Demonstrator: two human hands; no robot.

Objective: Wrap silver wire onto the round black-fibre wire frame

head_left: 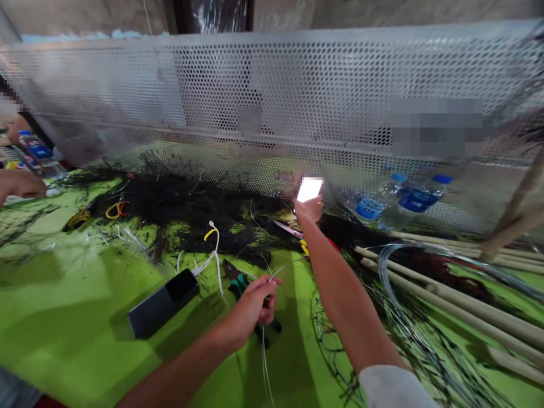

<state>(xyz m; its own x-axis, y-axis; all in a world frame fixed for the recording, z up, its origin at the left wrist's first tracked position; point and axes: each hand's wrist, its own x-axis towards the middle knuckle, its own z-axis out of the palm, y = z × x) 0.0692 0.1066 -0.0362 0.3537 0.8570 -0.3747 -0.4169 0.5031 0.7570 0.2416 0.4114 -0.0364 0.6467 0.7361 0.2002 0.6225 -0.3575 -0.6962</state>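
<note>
My left hand point(257, 303) is closed in a pinch on a thin wire point(277, 274), whose strands hang down below the fingers. Under and behind that hand lie green-and-black pliers point(236, 279), partly covered by it. Farther out, my right hand point(311, 209) grips a phone point(310, 189) with a glowing white screen, in front of the perforated metal panel. Scissors point(287, 229) with pale blades rest just left of my right wrist, their handles partly hidden by the arm.
A dark power bank point(164, 303) with a white cable point(217, 255) lies on the green table point(63, 317). Black fibre bundles point(182, 198) line the perforated panel point(212, 85). At right are water bottles point(419, 198), wooden poles point(450, 294) and coiled wire point(385, 272). Another person's hand point(21, 186) shows at left.
</note>
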